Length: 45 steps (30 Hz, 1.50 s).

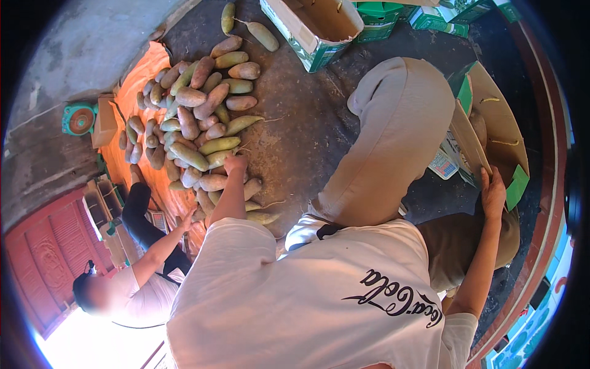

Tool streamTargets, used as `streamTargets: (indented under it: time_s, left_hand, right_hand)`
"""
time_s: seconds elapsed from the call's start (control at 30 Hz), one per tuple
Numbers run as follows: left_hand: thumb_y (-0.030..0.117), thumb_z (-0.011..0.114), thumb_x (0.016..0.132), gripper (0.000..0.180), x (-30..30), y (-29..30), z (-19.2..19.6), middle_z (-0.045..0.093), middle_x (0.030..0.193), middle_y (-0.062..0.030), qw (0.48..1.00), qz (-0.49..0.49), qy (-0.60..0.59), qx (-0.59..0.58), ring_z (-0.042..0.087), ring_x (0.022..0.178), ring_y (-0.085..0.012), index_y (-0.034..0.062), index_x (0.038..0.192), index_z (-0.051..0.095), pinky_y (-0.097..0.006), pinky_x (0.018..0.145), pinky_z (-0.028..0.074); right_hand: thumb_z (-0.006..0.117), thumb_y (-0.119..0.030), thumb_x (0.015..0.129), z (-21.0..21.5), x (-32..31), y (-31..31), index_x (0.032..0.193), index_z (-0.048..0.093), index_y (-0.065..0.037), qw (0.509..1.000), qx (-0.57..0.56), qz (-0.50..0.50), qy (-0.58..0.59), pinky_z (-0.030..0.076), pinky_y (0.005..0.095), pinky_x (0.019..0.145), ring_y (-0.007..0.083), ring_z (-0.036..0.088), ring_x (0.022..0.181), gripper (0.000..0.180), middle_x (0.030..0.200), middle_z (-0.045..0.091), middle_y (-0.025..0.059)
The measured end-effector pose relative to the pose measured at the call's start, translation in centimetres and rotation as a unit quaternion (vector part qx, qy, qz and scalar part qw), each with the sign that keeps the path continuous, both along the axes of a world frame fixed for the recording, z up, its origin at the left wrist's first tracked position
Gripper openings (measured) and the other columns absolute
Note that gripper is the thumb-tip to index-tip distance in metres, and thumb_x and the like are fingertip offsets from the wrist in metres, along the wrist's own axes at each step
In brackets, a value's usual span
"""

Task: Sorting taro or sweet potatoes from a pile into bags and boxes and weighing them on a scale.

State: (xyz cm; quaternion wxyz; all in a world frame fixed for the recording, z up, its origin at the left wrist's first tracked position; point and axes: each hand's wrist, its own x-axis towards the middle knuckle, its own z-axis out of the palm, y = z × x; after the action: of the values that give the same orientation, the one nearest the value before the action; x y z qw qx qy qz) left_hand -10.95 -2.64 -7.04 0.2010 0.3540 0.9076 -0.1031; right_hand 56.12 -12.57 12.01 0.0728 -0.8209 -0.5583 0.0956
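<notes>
A large pile of long radishes (190,97), some green and some coated in brown soil, lies to the left. My left hand (235,163) reaches to the pile's near right side, its fingers closed on the root end of a green radish (217,158). Over at the right, an open cardboard carton (505,114) with green flaps stands beside my leg. My right hand (493,192) grips that carton's near edge. Inside it, a brownish radish (477,127) shows partly; the carton's wall hides the rest.
An orange sheet (120,161) lies under part of the pile. Another open carton (313,31) stands ahead, next to green boxes (376,19). Two loose radishes lie left of it. A co-worker (138,286) reaches toward the pile at lower left. A green round device (79,119) sits beyond the sheet.
</notes>
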Motion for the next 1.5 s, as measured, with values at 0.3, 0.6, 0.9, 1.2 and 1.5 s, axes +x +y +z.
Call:
streamTargets:
  time_s: [0.3, 0.6, 0.9, 1.2, 1.5]
  left_hand:
    - [0.025, 0.060, 0.074, 0.062, 4.9, 2.5, -4.1, 0.053, 0.118, -0.0222, 0.987, -0.074, -0.140, 0.008, 0.051, 0.110, -0.0342, 0.0115, 0.130, 0.038, -0.040, 0.092, 0.041]
    - [0.022, 0.057, 0.077, 0.063, 8.7, 7.0, -6.1, 0.054, 0.119, -0.0172, 0.972, -0.180, -0.101, -0.115, 0.054, 0.108, -0.0322, 0.0178, 0.135, 0.032, -0.041, 0.089, 0.044]
    - [0.016, 0.043, 0.088, 0.043, 10.2, 10.1, -6.5, 0.056, 0.119, -0.0122, 0.956, -0.225, -0.021, -0.189, 0.055, 0.108, -0.0274, 0.0195, 0.130, 0.036, -0.040, 0.084, 0.047]
    - [0.017, 0.039, 0.090, 0.031, 10.3, 9.6, -7.1, 0.055, 0.119, -0.0115, 0.925, -0.307, 0.054, -0.218, 0.058, 0.104, -0.0254, 0.0170, 0.121, 0.045, -0.039, 0.079, 0.050]
    - [0.019, 0.045, 0.086, 0.028, 9.2, 9.0, -9.9, 0.058, 0.114, -0.0160, 0.958, -0.231, -0.006, -0.171, 0.059, 0.102, -0.0295, 0.0066, 0.106, 0.060, -0.040, 0.083, 0.049]
  right_hand:
    - [0.054, -0.029, 0.088, -0.6, 0.3, -0.2, 0.100, 0.056, -0.002, 0.998, -0.004, -0.004, -0.060, 0.047, 0.0411, 0.070, 0.0371, 0.059, 0.083, 0.030, 0.089, 0.061, 0.0209]
    - [0.057, -0.024, 0.086, -0.7, 0.0, -0.2, 0.097, 0.056, -0.002, 0.996, 0.031, 0.012, -0.085, 0.047, 0.0406, 0.069, 0.0365, 0.059, 0.080, 0.025, 0.086, 0.061, 0.0196]
    - [0.058, -0.023, 0.086, 0.0, -0.8, 0.4, 0.095, 0.056, -0.003, 0.999, -0.005, -0.016, -0.052, 0.047, 0.0387, 0.070, 0.0344, 0.059, 0.080, 0.022, 0.086, 0.061, 0.0168]
    - [0.057, -0.022, 0.086, 0.0, -0.7, 0.6, 0.095, 0.056, -0.002, 0.999, -0.012, -0.022, -0.041, 0.047, 0.0383, 0.071, 0.0337, 0.060, 0.081, 0.022, 0.087, 0.061, 0.0165]
    - [0.057, -0.024, 0.086, -0.1, -0.6, 0.5, 0.094, 0.057, -0.002, 0.998, -0.012, -0.030, -0.047, 0.047, 0.0378, 0.071, 0.0331, 0.060, 0.081, 0.023, 0.087, 0.062, 0.0163]
